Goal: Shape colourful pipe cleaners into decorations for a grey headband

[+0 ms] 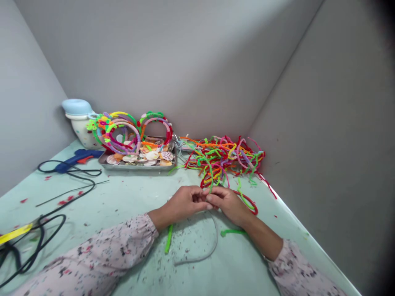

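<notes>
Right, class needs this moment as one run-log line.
left hand: curled, grip unclear | right hand: pinching green strand | gray band: curves below hands | shell tray: beyond left hand

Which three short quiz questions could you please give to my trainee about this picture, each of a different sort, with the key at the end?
1. What lies in the metal tray, under the coloured headbands?
2. True or false: the left hand and right hand meet at one end of the grey band.
3. Fill in: in the picture, the blue glue gun lies to the ____ of the tray.

Key: 1. Shells. 2. True. 3. Left.
</notes>
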`<state>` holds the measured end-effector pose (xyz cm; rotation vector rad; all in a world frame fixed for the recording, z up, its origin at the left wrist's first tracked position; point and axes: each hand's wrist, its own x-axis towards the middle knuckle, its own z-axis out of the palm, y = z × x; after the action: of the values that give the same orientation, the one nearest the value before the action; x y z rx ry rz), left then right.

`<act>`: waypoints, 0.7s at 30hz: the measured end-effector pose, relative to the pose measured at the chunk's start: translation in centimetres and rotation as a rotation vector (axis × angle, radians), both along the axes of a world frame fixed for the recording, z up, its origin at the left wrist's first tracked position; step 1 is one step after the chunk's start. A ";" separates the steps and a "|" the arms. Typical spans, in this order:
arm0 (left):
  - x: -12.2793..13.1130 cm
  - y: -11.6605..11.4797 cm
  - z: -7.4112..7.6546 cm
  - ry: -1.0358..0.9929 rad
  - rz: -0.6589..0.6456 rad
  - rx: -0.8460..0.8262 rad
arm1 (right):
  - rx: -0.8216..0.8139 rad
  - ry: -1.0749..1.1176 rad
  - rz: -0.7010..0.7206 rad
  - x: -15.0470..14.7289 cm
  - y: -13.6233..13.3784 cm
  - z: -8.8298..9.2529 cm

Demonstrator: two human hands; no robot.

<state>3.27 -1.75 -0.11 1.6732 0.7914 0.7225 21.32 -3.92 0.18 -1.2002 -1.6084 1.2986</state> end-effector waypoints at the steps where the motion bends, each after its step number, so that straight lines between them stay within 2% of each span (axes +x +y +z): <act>1: 0.0 0.0 -0.2 0.006 0.013 0.013 | -0.005 0.000 0.006 0.0 0.0 0.0; 6: 0.0 0.1 -0.7 -0.019 -0.006 0.006 | 0.009 0.062 -0.001 -0.1 -0.1 0.2; 9: 0.0 0.2 -0.7 -0.012 -0.036 0.050 | 0.074 0.077 -0.041 0.0 -0.3 0.2; 12: -0.1 0.2 -0.5 0.023 -0.040 0.086 | 0.148 0.066 -0.021 -0.1 -0.4 0.4; 15: -0.1 0.2 -0.4 0.042 -0.035 0.100 | 0.204 0.062 0.009 -0.2 -0.4 0.4; 21: -0.1 0.1 -0.2 0.011 -0.067 0.106 | 0.299 0.074 -0.035 -0.1 -0.4 0.3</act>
<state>3.17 -1.60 -0.32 1.7920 0.7114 0.7202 21.18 -4.33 0.51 -0.9817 -1.6512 1.0244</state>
